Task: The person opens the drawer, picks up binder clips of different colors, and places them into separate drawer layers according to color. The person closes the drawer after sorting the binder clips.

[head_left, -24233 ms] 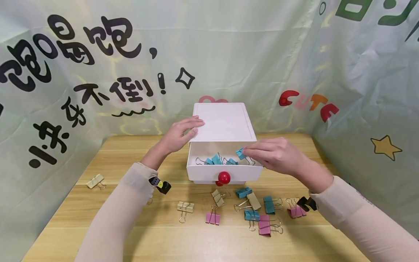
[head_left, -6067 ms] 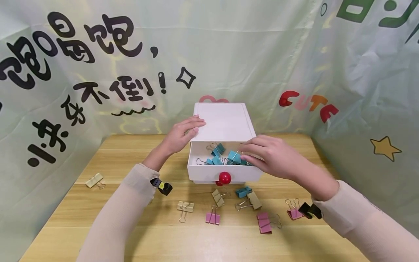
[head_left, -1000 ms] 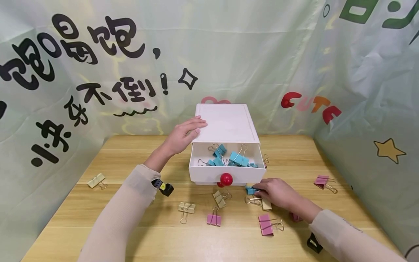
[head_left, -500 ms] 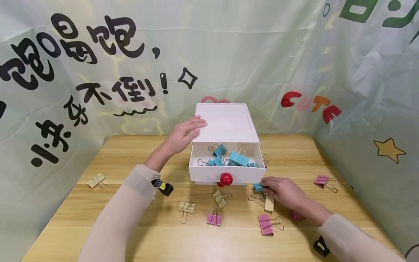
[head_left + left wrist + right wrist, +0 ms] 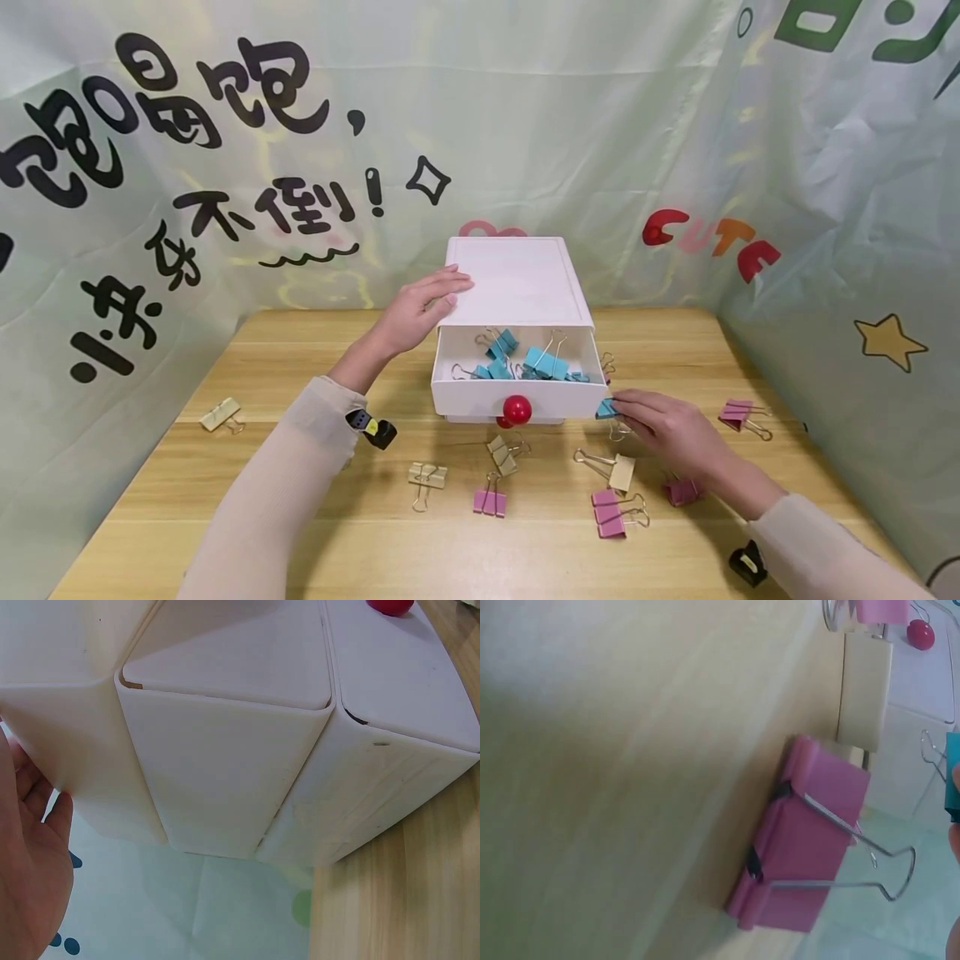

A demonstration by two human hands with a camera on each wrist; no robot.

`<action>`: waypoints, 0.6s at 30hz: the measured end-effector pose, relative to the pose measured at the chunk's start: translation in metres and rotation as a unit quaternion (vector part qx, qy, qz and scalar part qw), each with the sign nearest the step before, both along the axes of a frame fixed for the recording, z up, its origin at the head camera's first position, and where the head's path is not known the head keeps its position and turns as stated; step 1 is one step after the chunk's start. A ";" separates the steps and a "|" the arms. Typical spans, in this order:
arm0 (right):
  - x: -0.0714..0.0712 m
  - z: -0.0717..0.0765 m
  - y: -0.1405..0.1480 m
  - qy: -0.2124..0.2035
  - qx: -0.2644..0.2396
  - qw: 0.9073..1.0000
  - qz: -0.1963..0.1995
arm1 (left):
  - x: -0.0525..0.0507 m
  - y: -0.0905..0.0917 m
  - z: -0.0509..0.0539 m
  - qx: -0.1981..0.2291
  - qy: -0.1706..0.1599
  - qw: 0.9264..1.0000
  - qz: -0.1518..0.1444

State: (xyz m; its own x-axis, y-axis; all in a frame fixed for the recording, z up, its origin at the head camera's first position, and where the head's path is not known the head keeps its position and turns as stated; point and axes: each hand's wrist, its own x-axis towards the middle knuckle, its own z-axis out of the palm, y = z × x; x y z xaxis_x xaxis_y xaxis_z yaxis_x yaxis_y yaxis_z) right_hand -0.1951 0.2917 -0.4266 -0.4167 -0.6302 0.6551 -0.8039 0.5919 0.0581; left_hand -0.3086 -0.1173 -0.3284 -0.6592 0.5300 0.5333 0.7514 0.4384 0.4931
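Observation:
My left hand [image 5: 416, 308] rests on the top left edge of a white drawer box [image 5: 525, 279], fingers laid along it; the left wrist view shows this hand [image 5: 34, 862] against the box's side [image 5: 217, 765]. Its top drawer [image 5: 468, 398], with a red knob [image 5: 517, 409], is pulled out and holds several blue binder clips [image 5: 546, 363]. Beside the drawer's right front corner, my right hand [image 5: 678, 429] pinches a blue binder clip [image 5: 606, 407] above the table. Only the edge of that blue clip [image 5: 953, 776] and fingertips show in the right wrist view.
Cream binder clips [image 5: 622, 473] and pink binder clips [image 5: 609, 514] lie scattered on the wooden table [image 5: 360, 550]. One cream clip [image 5: 221, 413] is far left, one pink clip [image 5: 738, 414] far right. A printed curtain [image 5: 540, 150] hangs behind.
In the last second my right hand has lifted the blue clip and moved right and up; the cream clip beside it shifted right. Since 24 seconds ago, other blue clips have left the table.

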 end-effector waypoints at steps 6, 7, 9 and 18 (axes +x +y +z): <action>0.002 0.009 0.002 0.064 -0.003 0.998 0.015 | 0.000 0.000 0.000 0.001 0.001 1.000 0.000; 0.002 0.011 0.002 0.077 -0.005 0.997 0.019 | 0.000 0.000 0.000 0.001 0.001 1.000 0.000; 0.002 0.015 0.002 0.096 -0.007 0.995 0.025 | 0.001 0.000 0.000 -0.001 -0.001 1.000 0.001; 0.009 0.042 0.000 0.167 -0.028 0.984 0.054 | 0.001 0.000 0.000 0.000 -0.003 1.000 0.000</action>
